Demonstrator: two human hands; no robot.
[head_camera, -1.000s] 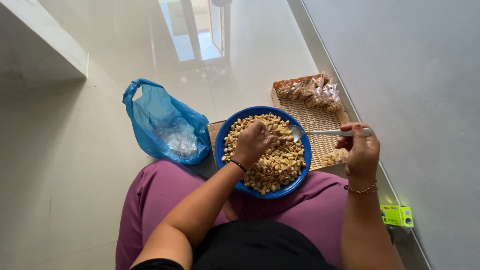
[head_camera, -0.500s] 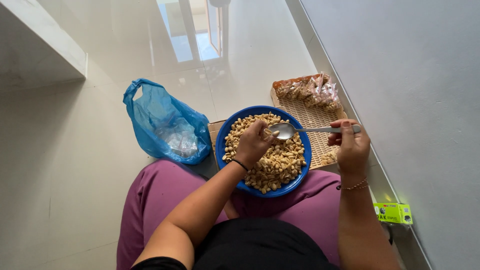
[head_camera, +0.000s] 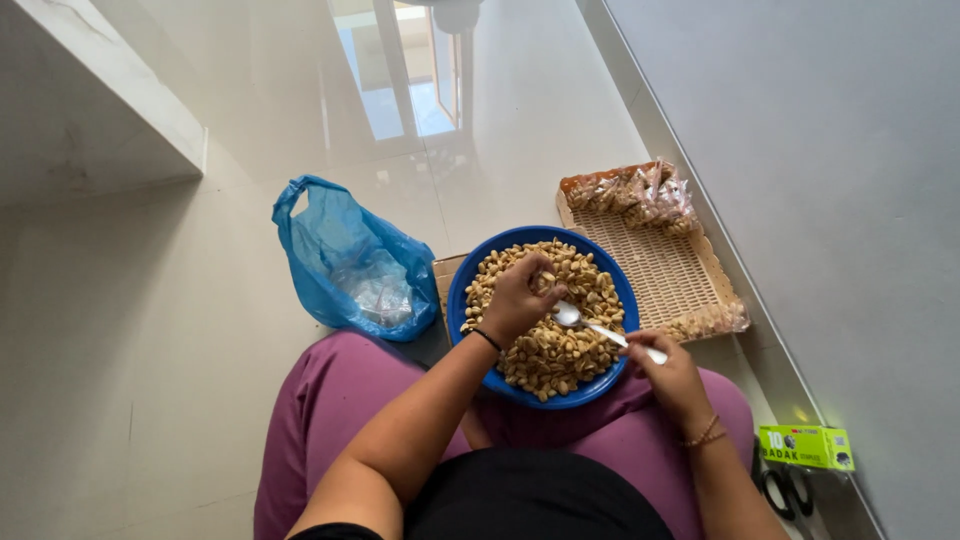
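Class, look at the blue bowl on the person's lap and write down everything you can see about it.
The blue bowl is round, deep blue and looks like plastic. It sits upright on the person's lap, over purple trousers, heaped almost to its rim with pale tan nuts. The left hand rests in the nuts near the middle. The right hand, at the bowl's right edge, holds a silvery spoon whose bowl lies on the pile. A blue plastic bag stands to its left and a woven tray to its right.
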